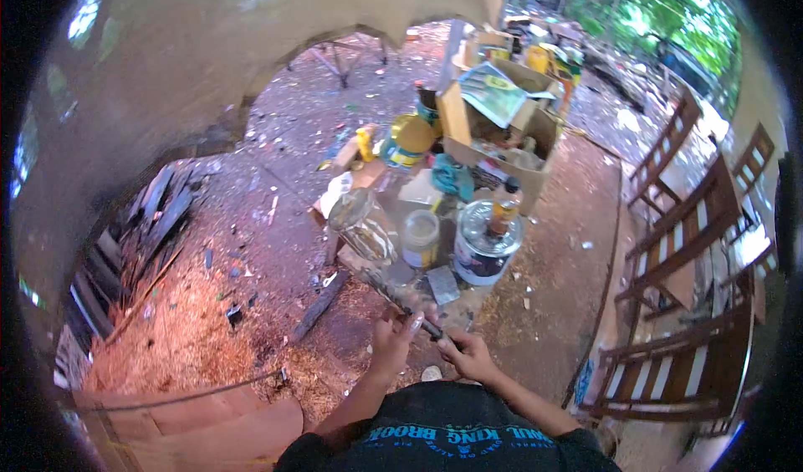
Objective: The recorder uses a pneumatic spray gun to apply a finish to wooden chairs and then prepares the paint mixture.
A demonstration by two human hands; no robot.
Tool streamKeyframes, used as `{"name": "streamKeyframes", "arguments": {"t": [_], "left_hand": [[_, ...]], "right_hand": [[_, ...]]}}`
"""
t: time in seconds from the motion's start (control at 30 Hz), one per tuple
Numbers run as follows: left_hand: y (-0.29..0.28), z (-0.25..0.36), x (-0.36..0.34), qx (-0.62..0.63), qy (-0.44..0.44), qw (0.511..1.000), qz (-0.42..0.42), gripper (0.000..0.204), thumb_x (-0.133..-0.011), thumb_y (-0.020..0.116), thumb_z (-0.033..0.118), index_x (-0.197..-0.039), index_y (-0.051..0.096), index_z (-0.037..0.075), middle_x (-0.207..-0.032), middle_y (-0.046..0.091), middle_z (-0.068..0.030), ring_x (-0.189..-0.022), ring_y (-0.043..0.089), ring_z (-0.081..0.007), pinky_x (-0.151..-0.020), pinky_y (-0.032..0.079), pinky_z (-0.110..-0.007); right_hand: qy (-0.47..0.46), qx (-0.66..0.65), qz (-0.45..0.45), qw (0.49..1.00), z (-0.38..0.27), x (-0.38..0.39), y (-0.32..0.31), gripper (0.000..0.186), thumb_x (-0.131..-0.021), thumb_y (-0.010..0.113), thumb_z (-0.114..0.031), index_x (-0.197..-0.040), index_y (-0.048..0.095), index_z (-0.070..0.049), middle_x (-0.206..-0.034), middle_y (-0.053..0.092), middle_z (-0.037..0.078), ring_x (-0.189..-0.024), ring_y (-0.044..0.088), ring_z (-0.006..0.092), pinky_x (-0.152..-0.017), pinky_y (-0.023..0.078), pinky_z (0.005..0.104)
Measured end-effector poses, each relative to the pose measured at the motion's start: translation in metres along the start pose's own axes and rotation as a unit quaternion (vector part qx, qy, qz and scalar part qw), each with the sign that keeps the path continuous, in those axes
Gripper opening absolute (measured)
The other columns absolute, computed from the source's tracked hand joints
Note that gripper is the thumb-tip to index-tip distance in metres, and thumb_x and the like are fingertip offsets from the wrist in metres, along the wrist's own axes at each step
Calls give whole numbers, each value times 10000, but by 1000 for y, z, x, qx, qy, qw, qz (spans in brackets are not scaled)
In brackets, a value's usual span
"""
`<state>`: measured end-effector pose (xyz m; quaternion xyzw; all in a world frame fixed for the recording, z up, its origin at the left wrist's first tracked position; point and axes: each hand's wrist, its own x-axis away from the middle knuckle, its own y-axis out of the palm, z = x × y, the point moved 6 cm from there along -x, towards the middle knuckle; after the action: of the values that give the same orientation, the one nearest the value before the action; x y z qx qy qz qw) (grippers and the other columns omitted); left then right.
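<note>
rod [432, 328] grasped by left hand [391, 344] and right hand [470, 357] at six o'clock; handling is judged under way, steady support required next.

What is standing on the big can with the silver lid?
An amber bottle stands on the lid. The lid hides the inside of the can, and the bottle covers the spot beneath.

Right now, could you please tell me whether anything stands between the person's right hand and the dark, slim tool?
Nothing visible does: the right hand holds the near end of the dark, slim tool, and the left hand touches it farther along.
</note>
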<state>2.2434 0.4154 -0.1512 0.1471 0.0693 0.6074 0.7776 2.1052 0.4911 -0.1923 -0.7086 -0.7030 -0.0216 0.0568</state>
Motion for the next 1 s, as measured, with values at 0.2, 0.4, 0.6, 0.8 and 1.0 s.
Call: {"name": "streamKeyframes", "arguments": {"t": [0.2,0.4,0.6,0.8,1.0], "left_hand": [[-5,18,-12,137,73,971,-184,184,-874,664,130,-991,632,-8,-1012,660,-142,-899,636,-236,-841,509,-353],[-22,-11,-1,215,-29,967,-134,213,-885,659,142,-732,577,17,-831,651,-154,-717,632,-220,-637,500,-329],[-21,-18,1,-40,26,999,8,279,-909,655,203,-704,551,45,-714,627,-90,-611,591,-172,-585,488,-307],[-5,1,11,12,28,997,70,334,-950,578,280,-702,475,81,-674,539,-57,-621,529,-155,-580,441,-288],[-1,-21,5,58,4,995,80,348,-971,545,228,-685,411,82,-691,507,-66,-618,483,-145,-573,411,-282]], "right_hand": [[-43,1,-121,992,0,2,17,308,-991,571,-296,-1106,647,-21,-726,527,-18,-641,481,80,-569,411,254],[70,-51,-162,983,-4,6,32,308,-976,588,-292,-1045,626,6,-822,572,42,-743,514,130,-684,452,320],[-24,22,-64,997,-21,17,23,368,-967,604,-265,-1238,616,-16,-915,659,78,-766,567,141,-677,472,334],[-125,52,-21,991,-8,6,16,390,-948,620,-273,-1242,609,-17,-950,701,156,-781,630,206,-696,491,388],[-115,81,-75,987,-10,18,3,439,-949,617,-312,-1271,588,-15,-970,694,186,-814,661,234,-724,504,378]]}}
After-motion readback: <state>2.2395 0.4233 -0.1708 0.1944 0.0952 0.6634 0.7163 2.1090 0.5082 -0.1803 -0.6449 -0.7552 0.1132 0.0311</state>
